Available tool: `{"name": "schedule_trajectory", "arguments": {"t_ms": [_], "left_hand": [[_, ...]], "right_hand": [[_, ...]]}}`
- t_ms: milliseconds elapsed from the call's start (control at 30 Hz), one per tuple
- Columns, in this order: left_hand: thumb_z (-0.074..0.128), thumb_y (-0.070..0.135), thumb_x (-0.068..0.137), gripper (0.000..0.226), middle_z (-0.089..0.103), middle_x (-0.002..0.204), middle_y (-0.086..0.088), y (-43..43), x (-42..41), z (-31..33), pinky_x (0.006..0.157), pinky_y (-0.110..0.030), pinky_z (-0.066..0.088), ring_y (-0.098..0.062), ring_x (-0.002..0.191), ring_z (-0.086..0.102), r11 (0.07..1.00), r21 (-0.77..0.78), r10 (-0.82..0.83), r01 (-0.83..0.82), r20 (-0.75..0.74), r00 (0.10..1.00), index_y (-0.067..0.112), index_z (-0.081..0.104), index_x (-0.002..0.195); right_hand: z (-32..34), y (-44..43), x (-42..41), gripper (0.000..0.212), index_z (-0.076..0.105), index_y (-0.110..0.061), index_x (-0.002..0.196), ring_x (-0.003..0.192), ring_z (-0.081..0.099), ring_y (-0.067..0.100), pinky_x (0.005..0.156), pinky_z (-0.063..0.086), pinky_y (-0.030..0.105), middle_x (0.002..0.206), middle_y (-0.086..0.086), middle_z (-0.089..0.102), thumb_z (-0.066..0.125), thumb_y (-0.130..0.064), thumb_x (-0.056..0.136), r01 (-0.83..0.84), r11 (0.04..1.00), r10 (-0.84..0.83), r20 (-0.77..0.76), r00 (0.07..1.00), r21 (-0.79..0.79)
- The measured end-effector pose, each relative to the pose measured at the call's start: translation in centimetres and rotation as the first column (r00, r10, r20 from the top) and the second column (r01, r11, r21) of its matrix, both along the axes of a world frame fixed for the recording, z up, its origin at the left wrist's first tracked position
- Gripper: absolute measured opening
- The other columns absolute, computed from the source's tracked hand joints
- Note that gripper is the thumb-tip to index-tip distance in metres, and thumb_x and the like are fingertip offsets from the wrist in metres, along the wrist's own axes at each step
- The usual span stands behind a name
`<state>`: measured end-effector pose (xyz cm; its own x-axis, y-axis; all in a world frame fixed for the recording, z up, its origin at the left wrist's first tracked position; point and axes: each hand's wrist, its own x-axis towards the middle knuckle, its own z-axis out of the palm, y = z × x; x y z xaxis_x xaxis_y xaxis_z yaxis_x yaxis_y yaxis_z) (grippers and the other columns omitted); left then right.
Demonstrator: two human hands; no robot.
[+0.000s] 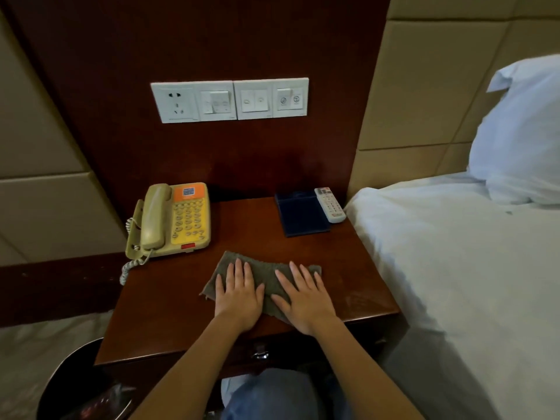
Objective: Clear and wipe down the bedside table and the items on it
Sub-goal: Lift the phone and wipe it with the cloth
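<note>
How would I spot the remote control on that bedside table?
Find the dark wooden bedside table next to the white bed. At its back right corner, nearest the bed, lies the remote control, beside a dark blue box. It is the only slim white thing there, with rows of small buttons.

Beyond the left hand (239,294), a dark wood wall panel (212,40) carries white switch plates (230,100). Right of the right hand (304,298) stands a white-sheeted bed (454,268) against a beige padded wall (424,86).

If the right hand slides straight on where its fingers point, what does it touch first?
Probably the dark blue case, near its front left corner; the right hand might just pass beside it.
</note>
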<state>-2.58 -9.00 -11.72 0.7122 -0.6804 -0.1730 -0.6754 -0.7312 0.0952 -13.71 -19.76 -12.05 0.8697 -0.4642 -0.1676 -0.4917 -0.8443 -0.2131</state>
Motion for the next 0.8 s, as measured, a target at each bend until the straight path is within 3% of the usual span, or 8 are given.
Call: {"name": "schedule_trajectory", "arguments": {"t_ms": [200,300,333,367,467,600,733,800], "left_hand": [[0.008,0.045,0.101,0.064,-0.018,0.158,-0.011,-7.8,-4.5,0.4,0.118,-0.047,-0.006,-0.025,0.145,-0.016,0.992,0.005,-0.122,0.122,-0.027,0.992,0.009,-0.011,0.150],[0.008,0.043,0.101,0.063,-0.018,0.158,-0.010,-11.3,-6.8,0.5,0.118,-0.047,-0.007,-0.025,0.145,-0.016,0.979,0.000,-0.204,0.204,-0.045,0.978,0.010,-0.011,0.150],[0.009,0.043,0.101,0.062,-0.017,0.158,-0.009,-12.2,-7.3,0.5,0.118,-0.047,-0.008,-0.025,0.145,-0.016,0.970,0.001,-0.241,0.241,-0.049,0.969,0.011,-0.010,0.150],[0.009,0.043,0.101,0.061,-0.017,0.158,-0.008,-12.9,-7.7,0.5,0.117,-0.046,-0.009,-0.024,0.145,-0.015,0.961,0.000,-0.278,0.278,-0.056,0.959,0.012,-0.010,0.151],[0.010,0.042,0.102,0.059,-0.015,0.159,-0.004,-14.6,-8.1,0.5,0.115,-0.044,-0.011,-0.021,0.146,-0.014,0.927,-0.025,-0.376,0.375,-0.069,0.924,0.015,-0.008,0.152],[0.013,0.041,0.102,0.058,-0.010,0.160,0.000,-16.0,-7.3,0.6,0.116,-0.043,-0.010,-0.017,0.146,-0.011,0.880,-0.069,-0.475,0.471,-0.095,0.875,0.018,-0.002,0.153],[0.013,0.039,0.102,0.056,-0.010,0.160,0.000,-16.3,-6.0,0.5,0.117,-0.040,-0.009,-0.016,0.146,-0.010,0.894,-0.080,-0.448,0.442,-0.121,0.886,0.018,-0.002,0.153],[0.013,0.040,0.103,0.057,-0.011,0.160,-0.001,-16.0,-5.1,0.7,0.116,-0.040,-0.009,-0.017,0.146,-0.011,0.912,-0.072,-0.410,0.403,-0.132,0.903,0.018,-0.003,0.152]], "right_hand": [[-0.1,-4.5,-5.3,0.118,0.000,-0.031,0.152,0.148,-0.004,0.022,0.118,-0.002,0.043,0.161,0.006,-0.007,-0.046,-0.070,0.051,0.158,0.985,-0.158,-0.001,0.987,-0.068],[-0.5,-5.3,-6.8,0.082,0.044,-0.011,0.143,0.137,0.038,0.030,0.110,0.029,0.050,0.150,0.015,0.035,-0.010,-0.050,0.094,0.274,0.952,-0.274,0.020,0.961,-0.137],[-1.0,-5.6,-7.2,0.072,0.052,-0.008,0.136,0.132,0.046,0.030,0.107,0.033,0.049,0.144,0.015,0.044,0.004,-0.044,0.096,0.324,0.937,-0.321,0.046,0.946,-0.134],[-1.2,-5.9,-7.6,0.073,0.049,-0.007,0.139,0.135,0.041,0.029,0.110,0.026,0.048,0.146,0.015,0.041,0.007,-0.044,0.091,0.346,0.931,-0.346,0.021,0.938,-0.119],[-1.9,-7.2,-8.5,0.092,0.011,-0.011,0.153,0.148,0.004,0.025,0.115,-0.005,0.040,0.160,0.012,0.006,-0.016,-0.049,0.073,0.363,0.923,-0.361,0.039,0.932,-0.131],[-1.2,-8.1,-8.1,0.096,0.005,-0.010,0.153,0.148,0.007,0.028,0.118,0.001,0.040,0.159,0.017,0.005,-0.019,-0.051,0.069,0.419,0.891,-0.423,0.014,0.906,-0.176],[-0.6,-9.1,-6.6,0.067,0.002,-0.013,0.153,0.147,0.008,0.032,0.118,0.002,0.042,0.159,0.020,0.004,0.006,-0.048,0.096,0.459,0.874,-0.471,-0.054,0.880,-0.158],[-0.4,-9.6,-5.5,0.064,0.001,-0.014,0.153,0.146,0.006,0.034,0.118,0.003,0.044,0.158,0.021,0.002,0.015,-0.047,0.100,0.447,0.878,-0.464,-0.076,0.883,-0.170]]}}
